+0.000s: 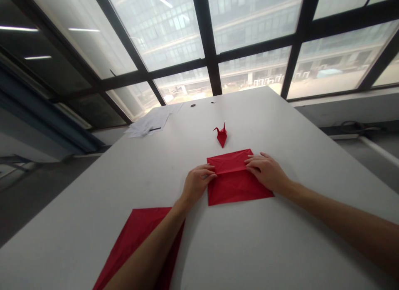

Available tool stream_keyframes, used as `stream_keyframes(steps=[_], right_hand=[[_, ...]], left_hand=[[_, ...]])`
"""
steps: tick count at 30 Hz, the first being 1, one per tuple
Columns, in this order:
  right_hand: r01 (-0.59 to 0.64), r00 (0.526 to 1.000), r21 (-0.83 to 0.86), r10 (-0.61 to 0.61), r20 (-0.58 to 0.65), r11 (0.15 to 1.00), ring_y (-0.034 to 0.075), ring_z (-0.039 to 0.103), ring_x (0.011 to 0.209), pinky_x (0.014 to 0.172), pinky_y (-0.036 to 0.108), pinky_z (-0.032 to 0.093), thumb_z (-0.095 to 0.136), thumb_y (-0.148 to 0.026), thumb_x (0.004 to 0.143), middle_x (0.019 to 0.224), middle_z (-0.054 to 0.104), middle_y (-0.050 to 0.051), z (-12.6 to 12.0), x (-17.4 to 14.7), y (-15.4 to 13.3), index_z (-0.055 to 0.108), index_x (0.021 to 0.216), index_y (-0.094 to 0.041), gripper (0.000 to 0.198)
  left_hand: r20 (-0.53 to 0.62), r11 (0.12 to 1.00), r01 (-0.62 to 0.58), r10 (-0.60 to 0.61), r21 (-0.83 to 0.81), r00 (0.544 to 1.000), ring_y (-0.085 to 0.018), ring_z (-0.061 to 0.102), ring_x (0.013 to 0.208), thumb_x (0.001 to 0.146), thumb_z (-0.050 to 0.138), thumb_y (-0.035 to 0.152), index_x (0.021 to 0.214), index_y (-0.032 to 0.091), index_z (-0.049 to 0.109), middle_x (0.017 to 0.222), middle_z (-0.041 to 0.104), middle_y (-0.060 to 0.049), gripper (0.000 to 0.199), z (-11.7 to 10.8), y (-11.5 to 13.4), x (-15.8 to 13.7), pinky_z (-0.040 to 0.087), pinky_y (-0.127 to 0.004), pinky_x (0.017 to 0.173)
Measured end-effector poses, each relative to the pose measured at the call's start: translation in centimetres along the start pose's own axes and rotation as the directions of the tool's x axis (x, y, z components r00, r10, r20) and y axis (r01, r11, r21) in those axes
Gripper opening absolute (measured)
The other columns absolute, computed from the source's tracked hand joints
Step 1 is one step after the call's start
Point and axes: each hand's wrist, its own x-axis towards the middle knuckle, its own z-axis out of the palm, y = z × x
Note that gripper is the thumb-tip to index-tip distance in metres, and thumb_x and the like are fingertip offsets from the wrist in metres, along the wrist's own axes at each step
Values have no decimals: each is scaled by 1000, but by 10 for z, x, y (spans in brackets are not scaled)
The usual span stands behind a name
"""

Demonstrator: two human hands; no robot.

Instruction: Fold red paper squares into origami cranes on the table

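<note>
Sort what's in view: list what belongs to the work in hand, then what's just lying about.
In the work:
- creased red sheet, touched by left hand and right hand
- second red sheet, probably, by its matching colour

Lying about, it seems:
- red paper crane, untouched
- white papers
- dark slim object

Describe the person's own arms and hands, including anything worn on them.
Both the left hand and the right hand are ungloved. The left forearm and right forearm are slim and bare as far as the picture shows, with no sleeve in view. No watch or bracelet shows at either wrist, nor any clear marking. Finer finger details are too small to tell.
</note>
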Motion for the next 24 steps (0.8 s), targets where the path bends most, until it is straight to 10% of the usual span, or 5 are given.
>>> stream_keyframes(steps=[24], right_hand=[[-51, 990, 25, 54, -134, 998, 24, 65, 96, 94, 41, 48, 61, -16, 87, 103, 74, 5, -2, 2, 5, 74, 84, -23, 15]], left_hand=[[-60, 1000, 7, -7, -3, 998, -22, 68, 99, 88, 68, 26, 79, 23, 76, 104, 74, -4, 12, -2, 2, -1, 54, -39, 95]])
